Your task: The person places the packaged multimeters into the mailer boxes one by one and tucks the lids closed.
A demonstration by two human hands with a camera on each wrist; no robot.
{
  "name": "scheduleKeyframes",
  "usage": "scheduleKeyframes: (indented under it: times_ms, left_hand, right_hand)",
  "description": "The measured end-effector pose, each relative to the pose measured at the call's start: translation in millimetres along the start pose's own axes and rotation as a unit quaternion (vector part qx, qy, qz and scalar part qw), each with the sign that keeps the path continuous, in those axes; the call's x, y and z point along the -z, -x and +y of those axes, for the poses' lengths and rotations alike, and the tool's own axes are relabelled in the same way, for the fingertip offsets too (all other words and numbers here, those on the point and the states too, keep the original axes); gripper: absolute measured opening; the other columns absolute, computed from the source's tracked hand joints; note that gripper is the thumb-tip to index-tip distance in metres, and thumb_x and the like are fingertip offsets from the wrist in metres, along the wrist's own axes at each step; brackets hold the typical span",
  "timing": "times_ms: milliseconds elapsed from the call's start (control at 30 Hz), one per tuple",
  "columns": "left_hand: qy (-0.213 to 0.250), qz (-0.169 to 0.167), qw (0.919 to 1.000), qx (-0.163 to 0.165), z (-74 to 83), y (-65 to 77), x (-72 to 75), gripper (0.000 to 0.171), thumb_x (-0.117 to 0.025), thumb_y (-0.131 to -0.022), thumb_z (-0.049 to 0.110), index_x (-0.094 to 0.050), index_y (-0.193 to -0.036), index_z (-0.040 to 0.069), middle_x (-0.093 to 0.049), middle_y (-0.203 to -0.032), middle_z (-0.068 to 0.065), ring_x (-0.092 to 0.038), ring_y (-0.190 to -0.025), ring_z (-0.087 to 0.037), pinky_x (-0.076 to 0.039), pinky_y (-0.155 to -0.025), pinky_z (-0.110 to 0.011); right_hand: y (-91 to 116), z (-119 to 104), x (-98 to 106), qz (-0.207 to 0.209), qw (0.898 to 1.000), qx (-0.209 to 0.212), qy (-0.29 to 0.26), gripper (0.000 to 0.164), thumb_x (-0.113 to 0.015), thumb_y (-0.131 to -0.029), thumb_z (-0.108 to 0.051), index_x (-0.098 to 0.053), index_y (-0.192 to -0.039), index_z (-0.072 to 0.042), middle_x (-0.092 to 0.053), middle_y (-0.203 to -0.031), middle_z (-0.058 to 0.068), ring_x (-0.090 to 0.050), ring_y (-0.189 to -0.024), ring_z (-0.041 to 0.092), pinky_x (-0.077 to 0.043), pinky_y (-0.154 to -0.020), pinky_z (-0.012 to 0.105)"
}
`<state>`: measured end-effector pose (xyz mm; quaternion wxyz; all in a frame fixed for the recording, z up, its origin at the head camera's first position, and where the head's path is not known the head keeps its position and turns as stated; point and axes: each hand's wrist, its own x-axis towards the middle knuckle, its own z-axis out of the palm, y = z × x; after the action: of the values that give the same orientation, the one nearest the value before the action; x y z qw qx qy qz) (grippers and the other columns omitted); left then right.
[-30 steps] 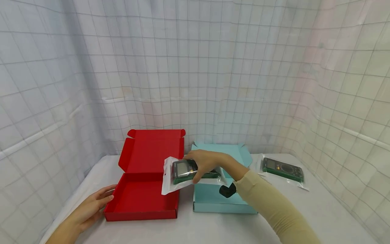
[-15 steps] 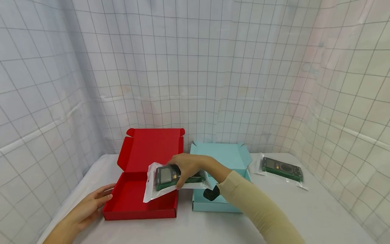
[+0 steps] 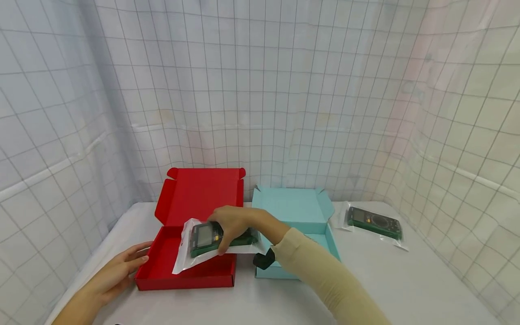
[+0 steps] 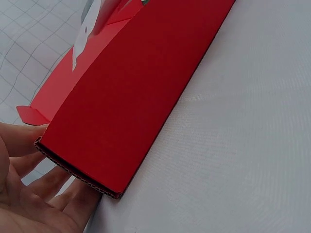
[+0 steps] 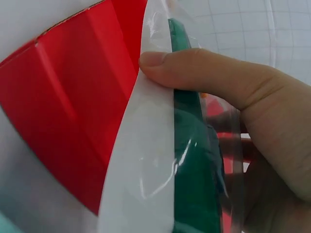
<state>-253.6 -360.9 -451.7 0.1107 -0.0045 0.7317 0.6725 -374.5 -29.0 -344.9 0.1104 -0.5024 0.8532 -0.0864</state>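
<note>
My right hand grips a bagged green multimeter across its width, thumb on the near edge and fingers over the far one. The clear-and-white bag hangs over the open red box, partly hiding its inside. In the right wrist view the thumb presses the bag beside the green case. At the red box's left side rests my left hand, its fingers extended along the wall. The left wrist view shows those fingers touching the box corner.
An open light blue box stands right of the red one, partly behind my right forearm. Farther right lies another bagged multimeter on the white table. Gridded curtains close in the back and sides. A black wrist device hangs below my right wrist.
The right hand has carried the bagged multimeter leftward, from the gap between the boxes to over the red box. My left hand stays at the red box's side.
</note>
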Motion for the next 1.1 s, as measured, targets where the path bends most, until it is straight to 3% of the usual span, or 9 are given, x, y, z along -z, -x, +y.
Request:
scheduleKeyframes:
  times_ms: [500, 1100]
  left_hand:
    - [0.007, 0.004, 1.0, 0.004, 0.0, -1.9, 2.1, 0.068, -0.054, -0.109, 0.022, -0.017, -0.163, 0.001, -0.021, -0.161, -0.027, -0.05, -0.122, -0.02, -0.053, -0.099, -0.042]
    - [0.007, -0.001, 0.9999, 0.008, 0.4, -2.9, 2.9, 0.064, -0.053, -0.109, 0.023, -0.024, -0.162, 0.003, -0.025, -0.159, -0.024, -0.05, -0.12, -0.016, -0.053, -0.098, -0.038]
  right_hand:
    - [-36.2, -16.0, -18.5, -0.014, 1.0, -0.021, -0.01, 0.073, -0.091, -0.074, -0.041, -0.061, -0.135, -0.015, -0.058, -0.11, -0.012, -0.051, -0.098, 0.002, -0.049, -0.073, 0.015]
    - [-57.1, -24.5, -40.3, 0.008, 0.999, -0.041, -0.013, 0.076, -0.09, -0.074, -0.045, -0.061, -0.138, -0.017, -0.057, -0.111, -0.013, -0.049, -0.098, 0.001, -0.046, -0.072, 0.014]
